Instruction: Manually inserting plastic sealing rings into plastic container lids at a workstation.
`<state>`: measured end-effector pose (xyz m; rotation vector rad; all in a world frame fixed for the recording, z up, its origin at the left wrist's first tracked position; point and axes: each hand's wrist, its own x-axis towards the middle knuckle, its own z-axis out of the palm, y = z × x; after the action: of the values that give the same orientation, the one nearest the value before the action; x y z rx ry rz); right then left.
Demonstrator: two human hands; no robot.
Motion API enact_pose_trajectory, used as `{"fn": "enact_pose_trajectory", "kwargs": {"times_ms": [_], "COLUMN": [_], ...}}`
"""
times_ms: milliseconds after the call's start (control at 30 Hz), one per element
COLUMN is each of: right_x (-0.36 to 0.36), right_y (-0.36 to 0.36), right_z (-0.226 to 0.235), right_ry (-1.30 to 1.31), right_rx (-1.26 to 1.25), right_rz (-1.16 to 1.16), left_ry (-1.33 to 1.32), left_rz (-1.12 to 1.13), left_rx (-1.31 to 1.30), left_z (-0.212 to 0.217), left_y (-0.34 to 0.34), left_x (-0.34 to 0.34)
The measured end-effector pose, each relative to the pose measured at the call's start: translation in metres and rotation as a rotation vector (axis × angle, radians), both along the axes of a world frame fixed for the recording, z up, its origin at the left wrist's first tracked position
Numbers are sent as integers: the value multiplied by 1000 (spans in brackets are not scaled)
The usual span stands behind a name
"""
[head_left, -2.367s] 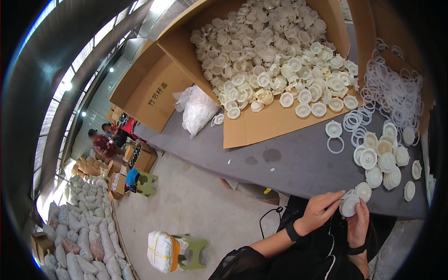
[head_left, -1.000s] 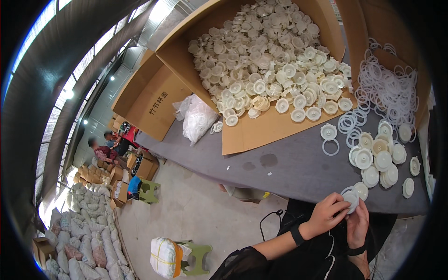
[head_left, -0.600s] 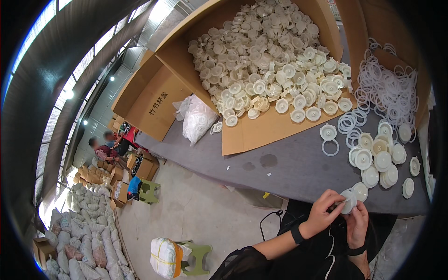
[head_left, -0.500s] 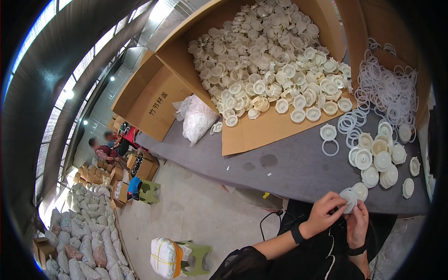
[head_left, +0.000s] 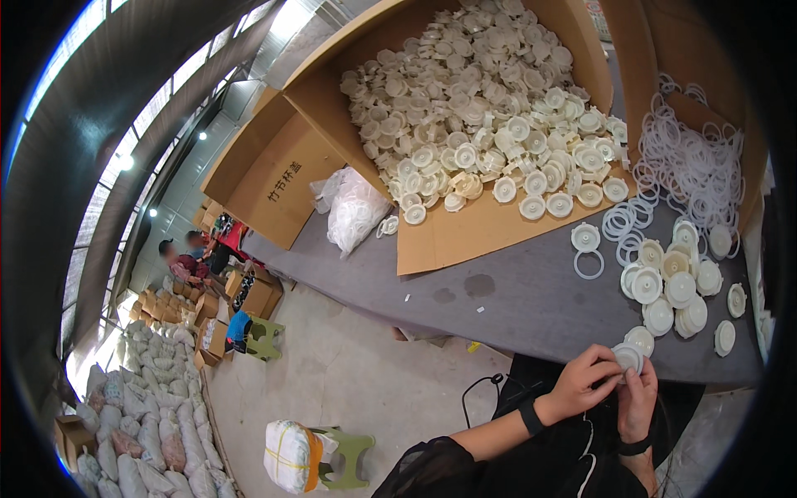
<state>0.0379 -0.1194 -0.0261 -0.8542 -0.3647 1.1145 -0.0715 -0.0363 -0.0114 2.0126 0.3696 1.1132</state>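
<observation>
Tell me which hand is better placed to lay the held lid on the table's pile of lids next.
Probably the right hand: it grips the lid from the side nearer the pile. The left hand is at its left, farther off.

Four black Chinese characters stand in a single row, climbing steeply to the right, on a plain brown panel of the carton (head_left: 267, 166) left of the lid heap (head_left: 465, 100).
</observation>
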Motion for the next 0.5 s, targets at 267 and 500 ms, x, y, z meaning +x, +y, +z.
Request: {"fn": "enact_pose_trajectory", "kwargs": {"times_ms": [267, 500], "right_x": [0, -1], "right_y": [-1, -1], "right_z": [-2, -1], "right_ry": [-11, -16], "right_rx": [-7, -5], "right_rz": [-24, -54], "left_ry": [70, 45], "left_rz": [42, -10], "left_rx": [-502, -536], "left_z": [4, -4], "left_y": [4, 6], "left_x": [0, -3]}}
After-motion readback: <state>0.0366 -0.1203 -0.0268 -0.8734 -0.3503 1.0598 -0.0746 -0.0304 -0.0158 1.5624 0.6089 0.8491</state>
